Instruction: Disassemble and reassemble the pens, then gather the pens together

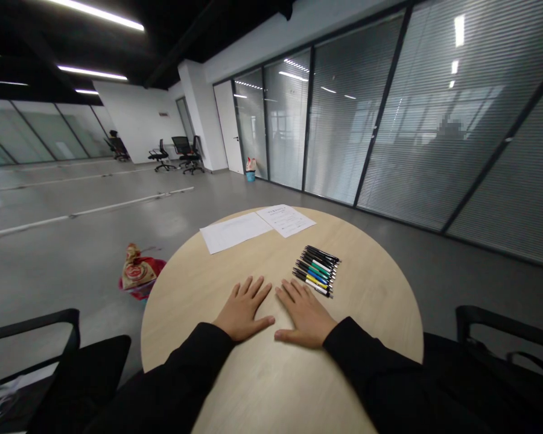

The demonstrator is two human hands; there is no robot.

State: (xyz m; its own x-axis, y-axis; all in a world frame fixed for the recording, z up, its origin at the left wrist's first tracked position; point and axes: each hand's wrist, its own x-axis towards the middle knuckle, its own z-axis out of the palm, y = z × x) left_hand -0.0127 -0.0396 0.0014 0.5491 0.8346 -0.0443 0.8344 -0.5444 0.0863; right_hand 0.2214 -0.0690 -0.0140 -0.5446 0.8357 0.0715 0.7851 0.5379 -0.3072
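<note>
My left hand [244, 309] lies flat on the round wooden table [181, 289], its fingers spread and nothing under them that I can see. Beside it, my right hand [304, 314] also rests palm down with the fingers apart. The two thumbs point toward each other with a narrow gap between them. Just beyond my right hand lies a row of several pens [317, 270], side by side and slanted. Some are black, others have green, blue, yellow or white parts. The nearest pen is close to my right fingertips.
Two printed paper sheets, a left one [235, 232] and a right one [287, 220], lie at the table's far side. A red and tan bag [140, 271] stands on the floor at left. Black chairs [502, 325] flank me. Glass partitions [344, 114] run along the right.
</note>
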